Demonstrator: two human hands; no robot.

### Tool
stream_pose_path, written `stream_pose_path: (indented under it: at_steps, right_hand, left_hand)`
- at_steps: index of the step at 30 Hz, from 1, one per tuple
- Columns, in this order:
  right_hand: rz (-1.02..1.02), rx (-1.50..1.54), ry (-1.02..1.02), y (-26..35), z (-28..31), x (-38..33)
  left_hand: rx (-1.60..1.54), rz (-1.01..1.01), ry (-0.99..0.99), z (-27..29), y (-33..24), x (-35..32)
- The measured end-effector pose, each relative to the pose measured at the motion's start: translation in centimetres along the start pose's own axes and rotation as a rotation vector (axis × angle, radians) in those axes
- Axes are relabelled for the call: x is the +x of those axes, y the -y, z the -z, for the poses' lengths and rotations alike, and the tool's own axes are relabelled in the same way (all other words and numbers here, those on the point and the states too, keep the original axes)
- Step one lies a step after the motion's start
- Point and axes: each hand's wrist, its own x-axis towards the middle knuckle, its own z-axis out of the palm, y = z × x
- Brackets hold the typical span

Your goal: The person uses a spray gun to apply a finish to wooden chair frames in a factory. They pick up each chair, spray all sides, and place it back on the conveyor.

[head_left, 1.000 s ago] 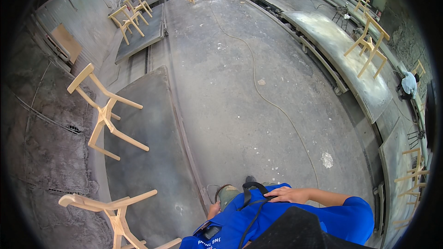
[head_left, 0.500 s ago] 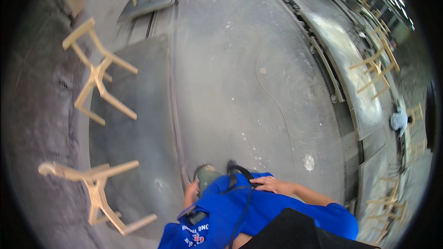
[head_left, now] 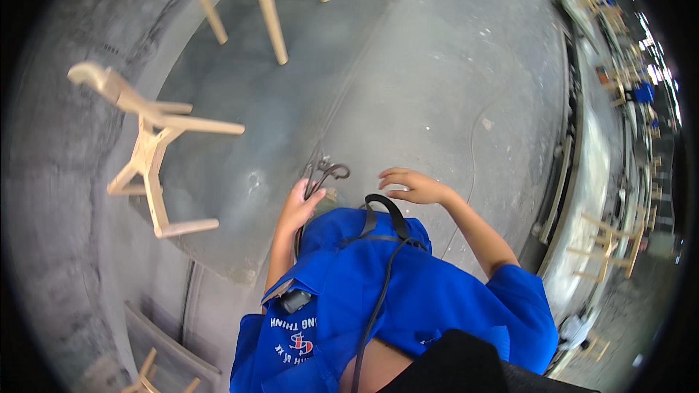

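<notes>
My left hand (head_left: 298,207) is closed round a slim dark metal tool (head_left: 320,173) with a curved, hook-like end, blurred so that its kind is unclear. A dark line, perhaps a hose, runs below that hand beside my blue shirt. My right hand (head_left: 413,186) hovers in front of my body, fingers stretched and holding nothing. Left of me, a pale wooden chair frame (head_left: 149,153) without a seat stands by a dark flat panel (head_left: 211,87), apart from both hands. Farther ahead on the panel stands another wooden frame (head_left: 266,7), cut off by the picture's upper edge.
A thin cable or hose (head_left: 472,164) lies along the grey floor to my right. Beyond it runs a raised platform (head_left: 582,182) with wooden chair frames (head_left: 608,247) on it. A person (head_left: 575,331) is at far lower right. Another chair frame (head_left: 148,377) shows at lower left.
My right hand has come off my shirt and moved forward. My left hand has risen into fuller view with the dark tool. The view has turned, shifting the chair frames.
</notes>
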Motion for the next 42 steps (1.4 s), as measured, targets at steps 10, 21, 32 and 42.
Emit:
stream_pose_path:
  at_steps: [10, 21, 32, 42]
  right_hand:
    - [-0.136, -0.622, -0.026, 0.7, -7.3, 30.9]
    - [-0.632, -0.186, 0.330, -15.1, -3.3, 32.2]
    - [-0.055, 0.727, 0.359, -2.5, 10.0, 34.7]
    - [-0.135, 0.917, 0.088, -2.1, 16.6, 34.6]
  left_hand:
    - [-0.197, -0.348, 0.331, 3.2, -13.3, -5.5]
    - [0.149, -0.446, 0.357, 3.6, -20.5, -0.1]
    - [0.116, -0.434, -1.616, 29.0, -21.7, 9.5]
    - [0.087, -0.708, -1.874, 31.5, -23.9, 16.9]
